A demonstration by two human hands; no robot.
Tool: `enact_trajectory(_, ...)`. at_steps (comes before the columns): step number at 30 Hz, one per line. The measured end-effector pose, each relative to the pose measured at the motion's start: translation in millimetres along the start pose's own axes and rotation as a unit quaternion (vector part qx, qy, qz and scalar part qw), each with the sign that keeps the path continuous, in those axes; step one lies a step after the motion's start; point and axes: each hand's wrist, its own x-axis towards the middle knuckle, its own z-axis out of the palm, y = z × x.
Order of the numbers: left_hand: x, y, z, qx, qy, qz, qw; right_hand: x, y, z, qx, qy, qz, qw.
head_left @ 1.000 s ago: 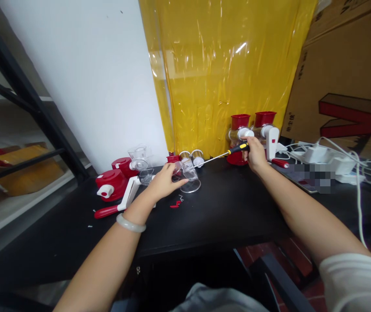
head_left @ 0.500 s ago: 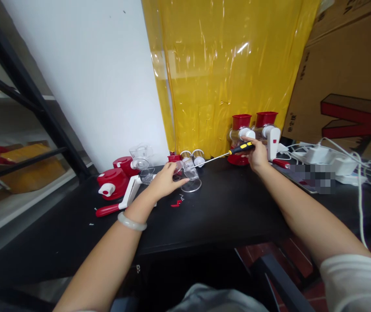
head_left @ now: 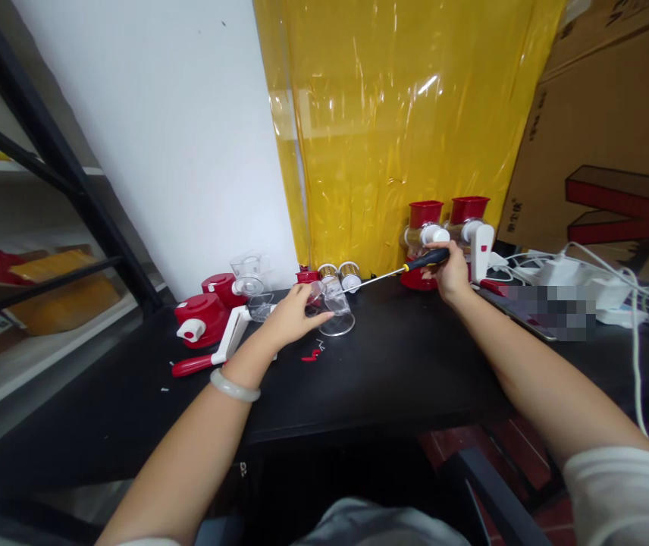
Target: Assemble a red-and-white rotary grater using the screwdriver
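My left hand (head_left: 295,317) is closed on a clear plastic grater housing (head_left: 338,324), whose round open end rests on the black table. In my right hand (head_left: 454,274) is a screwdriver (head_left: 427,260) with a black and yellow handle, gripped by the fingers. Its long metal shaft slants down to the left, and the tip meets the clear housing; the exact spot of contact is too small to make out. Small red pieces (head_left: 311,355) and tiny screw-like bits lie just in front of the housing. Behind it sit two drum graters (head_left: 349,274) and a red part (head_left: 305,275).
Red bases (head_left: 202,318) and a crank handle (head_left: 193,366) lie at the left. Two rotary graters (head_left: 472,220) stand at the back right. Beyond my right forearm are a phone (head_left: 521,315), white chargers and cables (head_left: 614,280). A large cardboard box (head_left: 603,136) leans behind.
The screwdriver handle has turned about its length, so its yellow marks show less. My left hand keeps its hold on the housing. The whole view has shifted slightly.
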Motion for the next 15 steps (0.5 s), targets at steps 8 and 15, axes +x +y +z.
enact_trajectory(8,-0.1,-0.7,0.6,0.005,0.002,-0.001,1.000,2.4,0.7,-1.9,0.023,-0.005,0.019,1.000)
enact_trajectory(15,-0.1,-0.5,-0.5,0.001,0.001,-0.004,1.000,0.2,-0.6,0.1,-0.025,0.003,-0.003,1.000)
